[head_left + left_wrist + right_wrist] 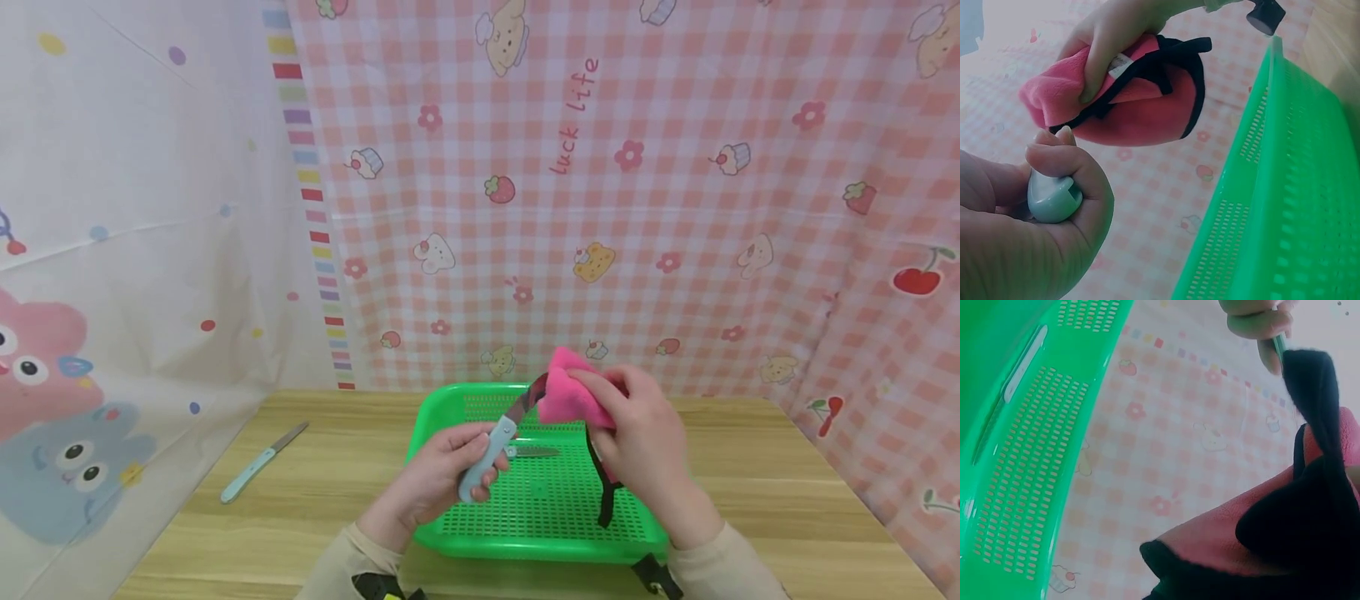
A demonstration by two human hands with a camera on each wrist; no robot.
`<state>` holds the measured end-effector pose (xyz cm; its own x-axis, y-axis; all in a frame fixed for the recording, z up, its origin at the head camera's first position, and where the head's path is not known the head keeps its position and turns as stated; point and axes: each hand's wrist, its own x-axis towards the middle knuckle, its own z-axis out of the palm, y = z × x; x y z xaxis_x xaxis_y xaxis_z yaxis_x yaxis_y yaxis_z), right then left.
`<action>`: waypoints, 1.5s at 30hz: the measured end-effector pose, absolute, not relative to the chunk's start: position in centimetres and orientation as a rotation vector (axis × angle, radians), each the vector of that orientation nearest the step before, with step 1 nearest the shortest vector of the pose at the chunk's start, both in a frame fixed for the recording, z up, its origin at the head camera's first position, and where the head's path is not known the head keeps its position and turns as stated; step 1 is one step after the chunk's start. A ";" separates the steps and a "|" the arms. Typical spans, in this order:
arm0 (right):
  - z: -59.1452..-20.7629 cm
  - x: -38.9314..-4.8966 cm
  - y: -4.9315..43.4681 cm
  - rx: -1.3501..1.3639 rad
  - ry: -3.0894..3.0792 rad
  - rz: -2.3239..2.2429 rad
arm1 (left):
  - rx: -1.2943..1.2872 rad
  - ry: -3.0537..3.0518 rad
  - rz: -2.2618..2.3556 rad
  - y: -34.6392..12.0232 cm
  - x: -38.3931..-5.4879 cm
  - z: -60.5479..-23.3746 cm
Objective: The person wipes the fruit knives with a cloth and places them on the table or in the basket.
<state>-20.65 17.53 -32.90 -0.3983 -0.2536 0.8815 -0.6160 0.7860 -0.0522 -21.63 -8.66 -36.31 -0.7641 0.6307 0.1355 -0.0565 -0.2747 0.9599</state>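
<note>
My left hand (457,467) grips the pale blue handle of a folding knife (487,458), its blade angled up and to the right. In the left wrist view the butt of that handle shows inside the curled fingers. My right hand (641,425) holds a pink cloth (570,396) with black edging, pressed around the far end of the blade, so the tip is hidden. A black hanging strip of the cloth dangles over the green basket (540,548). Inside the basket lies a second knife (1025,365), partly behind my left hand in the head view.
Another pale blue-handled knife (262,463) lies unfolded on the wooden table (337,467), left of the basket. A pink checked curtain (480,208) hangs behind the table, and a white printed sheet (150,250) hangs at the left.
</note>
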 end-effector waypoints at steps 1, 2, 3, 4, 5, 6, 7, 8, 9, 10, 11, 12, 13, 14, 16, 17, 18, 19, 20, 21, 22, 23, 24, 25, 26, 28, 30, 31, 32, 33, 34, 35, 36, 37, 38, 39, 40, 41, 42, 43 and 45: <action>-33.0 -20.6 17.7 0.643 -1.995 0.460 | 0.714 1.533 2.090 -8.7 -21.7 -36.3; -33.0 -20.6 17.9 0.635 -2.002 0.453 | 0.724 1.530 2.097 -8.8 -21.7 -36.3; -33.1 -20.6 18.1 0.627 -2.012 0.457 | 0.730 1.530 2.105 -9.0 -21.8 -36.3; -33.1 -20.6 18.3 0.620 -2.020 0.460 | 0.735 1.532 2.109 -9.1 -21.9 -36.3; -33.2 -20.5 18.4 0.615 -2.026 0.464 | 0.742 1.533 2.110 -9.2 -21.9 -36.2; -33.3 -20.5 18.6 0.613 -2.031 0.472 | 0.747 1.535 2.111 -9.4 -22.0 -36.1; -33.4 -20.5 18.8 0.611 -2.037 0.476 | 0.747 1.537 2.115 -9.5 -22.0 -36.1; -33.5 -20.4 19.0 0.604 -2.044 0.477 | 0.746 1.537 2.118 -9.7 -22.1 -36.1; -33.5 -20.3 19.1 0.598 -2.047 0.478 | 0.742 1.537 2.122 -9.8 -22.1 -36.0; -33.6 -20.3 19.3 0.593 -2.052 0.476 | 0.738 1.538 2.127 -9.9 -22.1 -36.0; -33.7 -20.2 19.4 0.591 -2.055 0.474 | 0.730 1.537 2.135 -10.1 -22.2 -36.0; -33.7 -20.2 19.5 0.589 -2.057 0.472 | 0.720 1.537 2.144 -10.2 -22.2 -36.0; -33.8 -20.1 19.6 0.587 -2.057 0.467 | 0.710 1.536 2.153 -10.3 -22.2 -36.0; -33.8 -20.0 19.6 0.587 -2.055 0.464 | 0.703 1.534 2.158 -10.3 -22.2 -36.0; -33.9 -19.9 19.7 0.596 -2.054 0.461 | 0.689 1.532 2.171 -10.4 -22.2 -36.0; -33.9 -19.8 19.6 0.605 -2.049 0.462 | 0.683 1.533 2.175 -10.4 -22.2 -36.0; -33.9 -19.7 19.6 0.610 -2.048 0.461 | 0.680 1.532 2.176 -10.4 -22.2 -36.0; -33.9 -19.5 19.6 0.616 -2.045 0.458 | 0.678 1.533 2.176 -10.4 -22.3 -36.0; -33.9 -19.4 19.5 0.622 -2.042 0.455 | 0.679 1.534 2.176 -10.4 -22.3 -36.0; -33.9 -19.3 19.4 0.631 -2.036 0.453 | 0.682 1.534 2.175 -10.4 -22.3 -36.0; -33.9 -19.2 19.3 0.640 -2.030 0.452 | 0.686 1.534 2.173 -10.3 -22.3 -36.0; -33.8 -19.1 19.2 0.650 -2.023 0.449 | 0.691 1.532 2.171 -10.3 -22.3 -36.0; -33.8 -19.0 19.1 0.656 -2.018 0.449 | 0.698 1.529 2.168 -10.2 -22.3 -35.9; -33.8 -18.9 18.9 0.666 -2.011 0.450 | 0.704 1.526 2.166 -10.2 -22.3 -35.9; -33.8 -18.8 18.8 0.678 -2.003 0.454 | 0.710 1.524 2.163 -10.1 -22.3 -35.9; -33.7 -18.6 18.5 0.697 -1.995 0.464 | 0.714 1.524 2.159 -10.0 -22.4 -35.8; -33.7 -18.5 18.2 0.715 -1.988 0.471 | 0.710 1.524 2.156 -9.9 -22.4 -35.8; -33.7 -18.4 18.0 0.728 -1.983 0.471 | 0.705 1.525 2.154 -9.8 -22.4 -35.7; -33.7 -18.3 17.9 0.737 -1.980 0.469 | 0.702 1.527 2.153 -9.7 -22.4 -35.7; -33.7 -18.3 17.7 0.746 -1.976 0.465 | 0.699 1.531 2.151 -9.7 -22.4 -35.6; -33.6 -18.2 17.5 0.759 -1.973 0.463 | 0.696 1.534 2.148 -9.6 -22.4 -35.5; -33.6 -18.1 17.3 0.775 -1.971 0.465 | 0.696 1.538 2.143 -9.5 -22.4 -35.5; -33.6 -18.1 17.1 0.792 -1.967 0.467 | 0.698 1.542 2.137 -9.4 -22.4 -35.4; -33.6 -18.1 17.0 0.808 -1.964 0.470 | 0.695 1.547 2.132 -9.3 -22.4 -35.4; -33.6 -18.1 16.8 0.819 -1.964 0.469 | 0.697 1.552 2.127 -9.2 -22.4 -35.4; -33.5 -18.1 16.6 0.832 -1.962 0.473 | 0.697 1.556 2.120 -9.1 -22.4 -35.4; -33.5 -18.1 16.5 0.845 -1.962 0.478 | 0.695 1.558 2.115 -9.0 -22.3 -35.4; -33.5 -18.1 16.3 0.856 -1.961 0.484 | 0.691 1.559 2.111 -8.9 -22.3 -35.4; -33.5 -18.1 16.1 0.866 -1.958 0.487 | 0.686 1.561 2.108 -8.8 -22.2 -35.4; -33.5 -18.2 15.9 0.872 -1.959 0.490 | 0.682 1.559 2.107 -8.7 -22.2 -35.4; -33.5 -18.3 15.6 0.883 -1.963 0.497 | 0.676 1.556 2.103 -8.5 -22.1 -35.5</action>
<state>-18.25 15.61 -33.49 -0.3409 -0.3862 0.8571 -0.7476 0.6641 0.0019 -22.13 -8.47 -35.47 -0.7856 0.6057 0.1263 -0.0565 -0.2736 0.9602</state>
